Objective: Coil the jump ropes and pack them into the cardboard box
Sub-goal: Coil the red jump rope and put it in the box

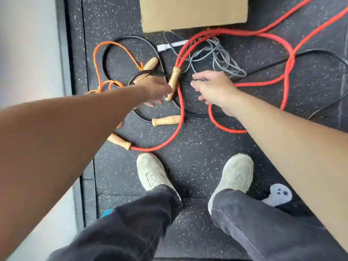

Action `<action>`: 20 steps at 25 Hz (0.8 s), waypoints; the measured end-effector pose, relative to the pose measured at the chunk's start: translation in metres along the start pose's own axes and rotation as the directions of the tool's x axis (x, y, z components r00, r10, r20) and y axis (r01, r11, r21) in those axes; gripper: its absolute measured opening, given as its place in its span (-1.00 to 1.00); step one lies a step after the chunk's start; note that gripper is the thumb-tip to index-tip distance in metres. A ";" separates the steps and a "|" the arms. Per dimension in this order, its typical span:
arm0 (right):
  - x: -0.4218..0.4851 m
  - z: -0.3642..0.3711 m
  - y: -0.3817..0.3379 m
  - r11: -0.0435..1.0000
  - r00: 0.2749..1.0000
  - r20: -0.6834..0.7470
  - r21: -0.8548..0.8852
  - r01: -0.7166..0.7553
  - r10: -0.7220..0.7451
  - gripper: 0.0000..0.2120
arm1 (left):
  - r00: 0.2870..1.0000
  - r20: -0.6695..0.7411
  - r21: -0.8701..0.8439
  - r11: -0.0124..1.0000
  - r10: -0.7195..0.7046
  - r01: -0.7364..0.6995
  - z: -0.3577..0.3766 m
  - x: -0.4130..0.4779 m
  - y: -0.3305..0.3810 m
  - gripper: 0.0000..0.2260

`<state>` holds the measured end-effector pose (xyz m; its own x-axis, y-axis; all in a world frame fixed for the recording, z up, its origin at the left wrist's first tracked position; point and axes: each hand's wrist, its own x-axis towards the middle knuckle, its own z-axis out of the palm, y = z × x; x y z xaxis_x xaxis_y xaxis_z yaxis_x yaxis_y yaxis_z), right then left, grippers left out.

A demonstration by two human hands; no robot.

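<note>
Several jump ropes lie tangled on the speckled black floor in front of a cardboard box (194,14). A thick red rope (286,72) loops widely; one of its wooden handles (174,80) lies by my left hand (156,91), another (119,141) lies nearer my feet. A thin orange rope (113,48), a black rope (105,55) and a grey rope (220,59) lie around them. A loose wooden handle (165,120) sits in the middle. My left hand reaches down beside the red rope's handle, fingers relaxed. My right hand (214,87) hovers open over the ropes.
A white wall and dark baseboard run along the left. My two pale sneakers (152,172) stand just behind the ropes. A grey plush toy (278,194) lies at the right near my leg. A white strip (171,46) lies by the box.
</note>
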<state>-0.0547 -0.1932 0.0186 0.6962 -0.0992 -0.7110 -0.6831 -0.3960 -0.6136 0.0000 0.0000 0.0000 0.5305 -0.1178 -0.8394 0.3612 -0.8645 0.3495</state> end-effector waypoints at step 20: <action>-0.027 -0.013 -0.062 0.970 0.911 -0.342 -0.012 0.243 -0.232 -0.69 | 0.964 -0.133 -0.035 0.971 0.229 -0.235 -0.023 -0.089 0.087 -0.67</action>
<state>-0.0283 -0.1780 0.0798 0.8680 -0.3102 -0.3878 -0.4910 -0.4191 -0.7638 0.0017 -0.0533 0.1148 0.6961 -0.2462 -0.6744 0.2533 -0.7947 0.5516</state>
